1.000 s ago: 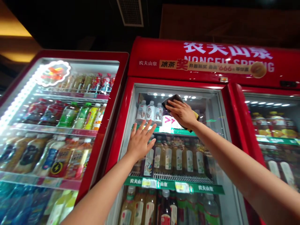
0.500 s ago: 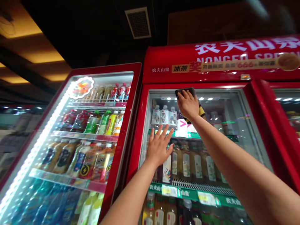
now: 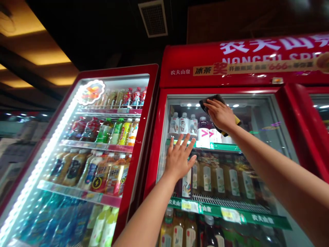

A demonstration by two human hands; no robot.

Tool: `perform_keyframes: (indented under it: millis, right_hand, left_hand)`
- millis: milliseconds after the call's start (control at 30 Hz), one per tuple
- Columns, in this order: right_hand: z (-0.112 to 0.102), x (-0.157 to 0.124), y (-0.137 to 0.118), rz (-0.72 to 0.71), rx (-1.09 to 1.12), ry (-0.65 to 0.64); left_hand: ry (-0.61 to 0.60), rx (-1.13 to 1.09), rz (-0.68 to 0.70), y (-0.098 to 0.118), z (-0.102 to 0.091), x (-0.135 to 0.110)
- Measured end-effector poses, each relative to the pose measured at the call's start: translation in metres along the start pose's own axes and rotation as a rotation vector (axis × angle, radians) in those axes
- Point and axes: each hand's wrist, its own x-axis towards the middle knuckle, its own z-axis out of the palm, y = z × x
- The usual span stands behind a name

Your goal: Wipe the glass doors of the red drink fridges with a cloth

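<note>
My right hand (image 3: 220, 113) lies over a dark cloth (image 3: 203, 103) with a yellow part, pressing it to the upper glass of a red drinks fridge's door (image 3: 259, 118). Lower and to the left, my left hand (image 3: 179, 158) rests against the same pane with its fingers spread and nothing in it. Behind the glass, white-labelled bottles (image 3: 183, 123) and a bottle with a pink mark (image 3: 203, 132) stand on the top shelf. Part of the cloth is hidden under my right hand and wrist.
A second lit fridge (image 3: 154, 79) full of coloured bottles stands to the left. The red sign panel (image 3: 180, 56) juts above the door. At the right is a raised red door edge (image 3: 295, 113). A ceiling vent (image 3: 153, 19) shows overhead.
My right hand and the cloth have slid a little to the right across the glass. The left hand stays at about the same spot on the pane; the view has shifted slightly.
</note>
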Motion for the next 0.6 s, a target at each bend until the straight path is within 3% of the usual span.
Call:
perform_keyframes:
  millis: [133,267,333,433,500,600]
  right_hand:
    - [0.024,0.036,-0.041,0.101,-0.012,0.031]
    - [0.027,0.032,-0.074,-0.060,0.043,-0.064]
    - [0.017,0.015,-0.072,-0.203,0.089,-0.145]
    - [-0.002,-0.013,-0.047,-0.358,0.126,-0.246]
    - [-0.011,-0.025,-0.027,-0.335,0.111,-0.233]
    - [-0.008,-0.022,-0.018,-0.147,0.068,-0.125]
  left_hand:
    - [0.002,0.014,0.010,-0.002,0.003,-0.002]
    - [-0.012,0.005,0.022,-0.001,0.005,0.000]
    - [-0.034,0.002,0.027,-0.001,0.003,0.000]
    - [-0.083,-0.005,0.070,-0.008,-0.005,-0.006]
    - [-0.111,-0.004,0.114,-0.020,-0.013,-0.018]
    - [-0.120,0.027,0.124,-0.045,-0.024,-0.045]
